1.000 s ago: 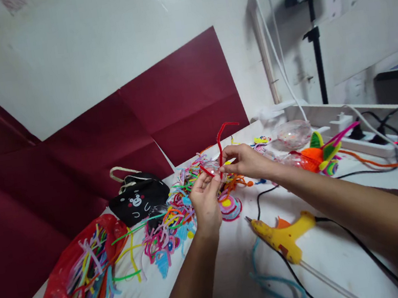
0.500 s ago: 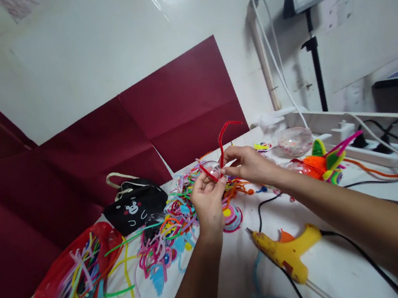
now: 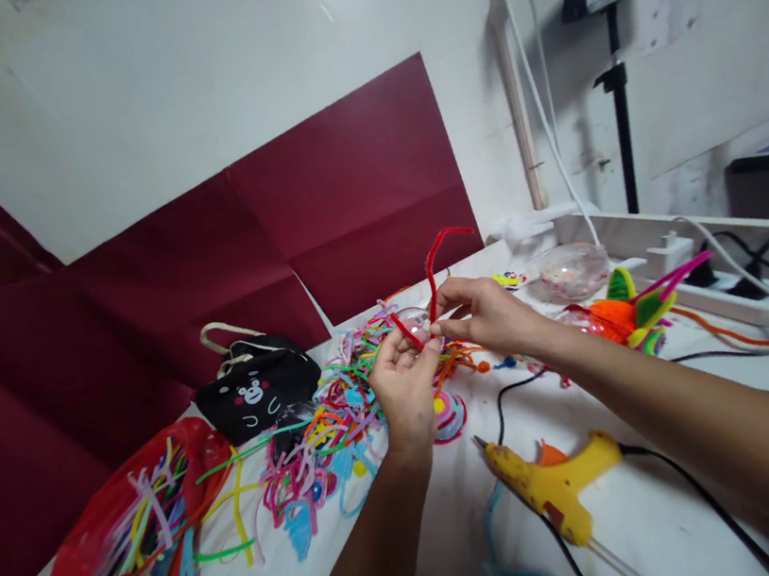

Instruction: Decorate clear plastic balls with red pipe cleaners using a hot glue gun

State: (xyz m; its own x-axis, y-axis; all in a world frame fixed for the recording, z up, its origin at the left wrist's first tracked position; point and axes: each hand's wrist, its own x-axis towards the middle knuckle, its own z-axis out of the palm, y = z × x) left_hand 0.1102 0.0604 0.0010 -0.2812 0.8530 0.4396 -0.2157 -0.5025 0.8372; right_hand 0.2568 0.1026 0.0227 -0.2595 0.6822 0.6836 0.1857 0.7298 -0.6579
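Observation:
My left hand [image 3: 404, 385] is closed around a small clear plastic dome [image 3: 413, 322], its fingers hiding the lower part. A red pipe cleaner [image 3: 433, 273] lies along the dome's edge, and its long bent end rises free above my hands. With thumb and forefinger, my right hand [image 3: 478, 318] pinches that pipe cleaner close to the dome. Beneath both hands spreads a heap of coloured pipe cleaners [image 3: 353, 397]. A yellow glue gun [image 3: 562, 482] lies on the white table just in front of my right forearm.
On the left are a red plastic bag [image 3: 73, 570] of pipe cleaners and a black pouch [image 3: 256, 392]. To the right sit an orange-and-green pipe cleaner piece [image 3: 615, 322], a clear bowl [image 3: 572, 271] and a power strip [image 3: 736, 300]. Black cords [image 3: 692, 493] cross the table.
The view has shifted slightly. Both hands keep their hold on the dome and red pipe cleaner, with hardly any visible movement.

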